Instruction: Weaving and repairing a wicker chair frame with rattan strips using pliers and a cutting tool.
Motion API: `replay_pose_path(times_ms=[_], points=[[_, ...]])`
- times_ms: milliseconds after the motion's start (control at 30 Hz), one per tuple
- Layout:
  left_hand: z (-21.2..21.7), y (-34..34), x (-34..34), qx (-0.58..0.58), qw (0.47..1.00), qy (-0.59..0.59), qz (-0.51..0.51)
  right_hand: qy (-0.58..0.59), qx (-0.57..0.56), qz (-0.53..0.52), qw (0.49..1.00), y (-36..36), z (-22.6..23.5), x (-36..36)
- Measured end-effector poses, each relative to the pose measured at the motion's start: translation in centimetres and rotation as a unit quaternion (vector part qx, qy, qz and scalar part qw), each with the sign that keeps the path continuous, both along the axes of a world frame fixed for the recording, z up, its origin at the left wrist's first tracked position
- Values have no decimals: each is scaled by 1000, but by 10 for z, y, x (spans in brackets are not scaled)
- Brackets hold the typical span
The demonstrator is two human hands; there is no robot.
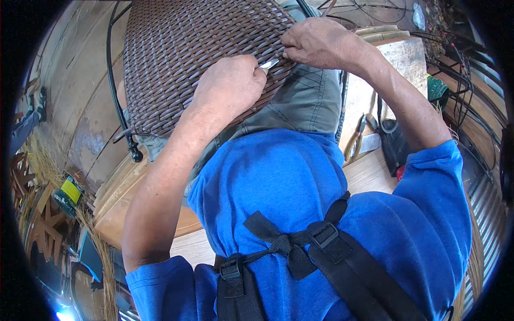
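A brown woven wicker panel [182, 59] on a black metal frame [110, 64] lies across my lap. My left hand [230, 83] rests on the weave, closed around a small tool with a pointed metal blade [270, 65]; its handle is hidden in my fist. The blade points toward the panel's right edge. There my right hand [321, 44] is closed, thumb and fingers pressed together at the edge of the weave. Whether a strand is between those fingers is too small to make out.
Pliers [355, 140] with yellowish handles lie at my right on a wooden surface, beside a black pouch-like item [393, 147]. Black cables [465, 80] tangle at the far right. Dry fibre strands [107, 262] and wooden pieces [45, 230] are at the left.
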State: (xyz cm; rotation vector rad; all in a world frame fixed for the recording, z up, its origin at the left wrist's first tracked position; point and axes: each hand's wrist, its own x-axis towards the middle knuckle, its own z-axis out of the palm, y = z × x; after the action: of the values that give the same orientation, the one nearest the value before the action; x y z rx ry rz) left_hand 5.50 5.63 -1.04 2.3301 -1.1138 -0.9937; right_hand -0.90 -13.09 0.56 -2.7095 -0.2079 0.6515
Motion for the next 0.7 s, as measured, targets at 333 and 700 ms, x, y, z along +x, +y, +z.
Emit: replay_pose_path(times_ms=[333, 700], points=[[41, -44, -10, 159, 963, -114, -188, 22, 54, -5, 998, -10, -4, 2], [16, -21, -3, 100, 992, -37, -72, -50, -22, -28, 998, 3, -6, -6]])
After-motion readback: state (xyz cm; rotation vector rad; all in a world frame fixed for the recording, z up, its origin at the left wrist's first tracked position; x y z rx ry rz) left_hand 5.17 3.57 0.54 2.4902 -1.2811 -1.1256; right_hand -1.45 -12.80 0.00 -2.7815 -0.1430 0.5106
